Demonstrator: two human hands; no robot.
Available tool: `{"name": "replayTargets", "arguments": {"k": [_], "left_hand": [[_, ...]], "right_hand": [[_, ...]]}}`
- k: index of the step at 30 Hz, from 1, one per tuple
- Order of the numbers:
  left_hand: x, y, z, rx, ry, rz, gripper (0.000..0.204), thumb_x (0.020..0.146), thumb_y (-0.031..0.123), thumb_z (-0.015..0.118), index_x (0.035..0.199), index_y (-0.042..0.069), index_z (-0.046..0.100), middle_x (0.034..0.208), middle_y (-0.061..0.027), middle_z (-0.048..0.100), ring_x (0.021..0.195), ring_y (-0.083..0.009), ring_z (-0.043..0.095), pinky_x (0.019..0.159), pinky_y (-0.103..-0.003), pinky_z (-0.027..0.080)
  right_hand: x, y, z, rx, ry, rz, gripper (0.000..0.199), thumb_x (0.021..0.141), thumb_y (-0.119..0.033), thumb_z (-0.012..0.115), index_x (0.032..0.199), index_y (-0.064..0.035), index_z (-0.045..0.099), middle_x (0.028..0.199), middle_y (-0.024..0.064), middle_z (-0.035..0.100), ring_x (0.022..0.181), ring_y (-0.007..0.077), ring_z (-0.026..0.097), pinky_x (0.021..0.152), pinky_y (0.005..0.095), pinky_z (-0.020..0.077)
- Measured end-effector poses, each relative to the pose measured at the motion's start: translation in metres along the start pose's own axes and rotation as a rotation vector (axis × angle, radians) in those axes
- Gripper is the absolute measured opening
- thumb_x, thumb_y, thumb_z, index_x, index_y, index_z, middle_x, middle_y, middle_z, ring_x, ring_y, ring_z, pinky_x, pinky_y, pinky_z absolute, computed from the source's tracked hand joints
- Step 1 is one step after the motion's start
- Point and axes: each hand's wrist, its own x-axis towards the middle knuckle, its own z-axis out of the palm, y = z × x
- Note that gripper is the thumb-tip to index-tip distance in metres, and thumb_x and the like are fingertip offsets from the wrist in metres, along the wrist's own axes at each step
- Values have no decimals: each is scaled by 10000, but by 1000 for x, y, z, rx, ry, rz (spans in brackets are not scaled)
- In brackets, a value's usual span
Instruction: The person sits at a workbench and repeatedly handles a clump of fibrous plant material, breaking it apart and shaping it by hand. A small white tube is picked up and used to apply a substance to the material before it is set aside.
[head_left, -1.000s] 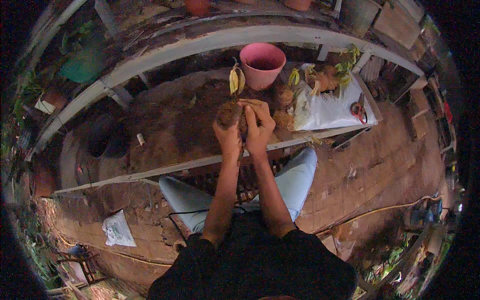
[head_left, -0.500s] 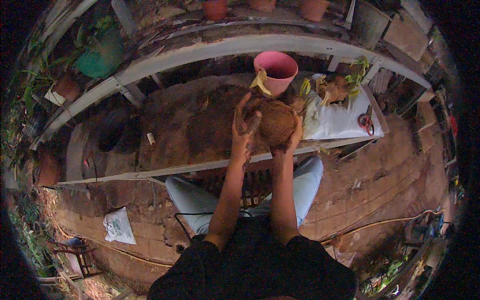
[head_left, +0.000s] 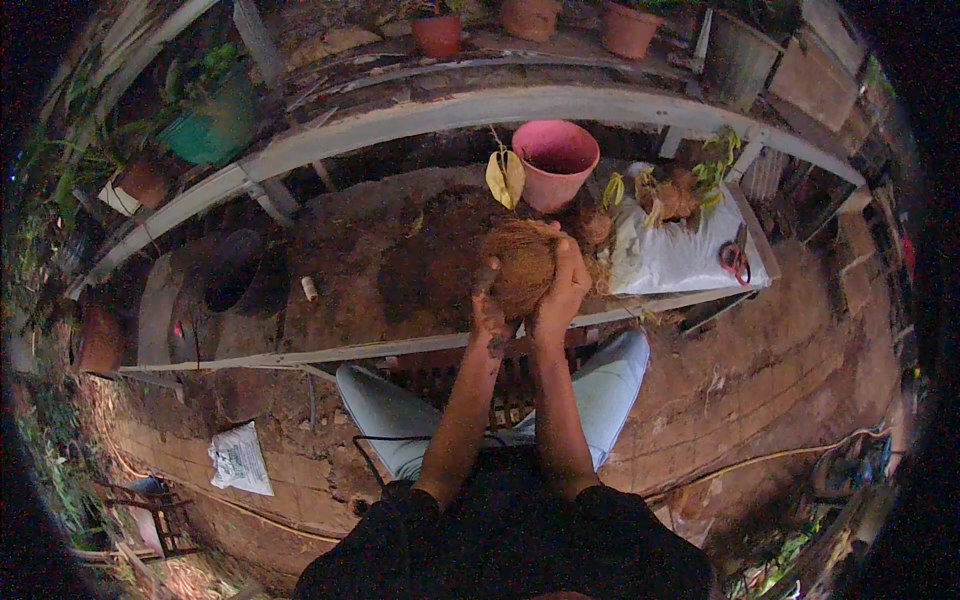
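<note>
Both my hands clasp a round brown fibre ball [head_left: 519, 266], shaggy like coconut husk, over the near part of the bench. My left hand [head_left: 488, 305], smeared with dark soil, presses against its lower left side. Around its right side curl the fingers of my right hand [head_left: 562, 287]. A large yellowish leaf [head_left: 505, 179] on a thin stem stands just beyond the ball; whether it grows out of the ball I cannot tell. Farther back is a pink pot [head_left: 556, 165], its mouth dark inside. A smaller brown clump [head_left: 596, 228] lies right of the ball.
On the bench's right, a white sack [head_left: 668, 247] bears a leafy plant with a fibrous base [head_left: 672, 198] and red-handled scissors [head_left: 735, 262]. Dark soil [head_left: 425, 262] covers the bench middle. A black pot [head_left: 230, 275] lies left, near a small pale roll [head_left: 309, 289].
My right hand has moved over the ball's right side, and my left hand has closed in lower against it. The ball has shifted slightly left; the yellow leaf now hangs farther left.
</note>
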Motion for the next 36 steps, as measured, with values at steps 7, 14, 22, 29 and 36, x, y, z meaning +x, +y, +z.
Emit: {"name": "replayTargets", "arguments": {"k": [7, 14, 22, 29, 36], "left_hand": [[-23, 16, 62, 229, 11, 149, 673, 802, 399, 645, 1322, 37, 418, 1312, -161, 473, 1213, -307, 459, 1049, -457, 370], [-24, 33, 54, 180, -40, 186, 643, 740, 122, 746, 1294, 25, 434, 1232, -137, 528, 1114, -282, 557, 920, -423, 513], [-12, 4, 36, 239, 36, 195, 606, 808, 142, 691, 1329, 75, 387, 1221, -93, 517, 1076, -235, 555, 916, -372, 491], [-26, -10, 43, 212, 157, 225, 498, 883, 211, 602, 1317, 65, 406, 1212, -96, 517, 1070, -209, 550, 935, -353, 473], [-35, -5, 59, 357, 50, 366, 541, 872, 161, 624, 1346, 86, 374, 1212, -101, 520, 1093, -217, 536, 950, -370, 461]], "right_hand": [[4, -22, -7, -389, -89, -448, 258, 957, -139, 460, 1014, 46, 630, 967, 80, 613, 926, 171, 549, 880, 279, 404], [4, -20, -6, -427, -61, -423, 228, 902, -69, 484, 1058, 21, 624, 1062, 108, 605, 1011, 219, 546, 942, 339, 390], [0, -34, 1, -335, -179, -567, 227, 855, -97, 516, 1024, 3, 628, 1113, 161, 617, 1047, 316, 565, 944, 402, 415], [-5, -31, -5, -341, -94, -722, 107, 752, -29, 589, 836, 9, 642, 920, 140, 674, 917, 331, 604, 863, 440, 463], [-8, -42, -5, -225, -108, -661, 157, 784, -118, 589, 854, 12, 642, 933, 157, 673, 946, 324, 604, 884, 430, 449]]}}
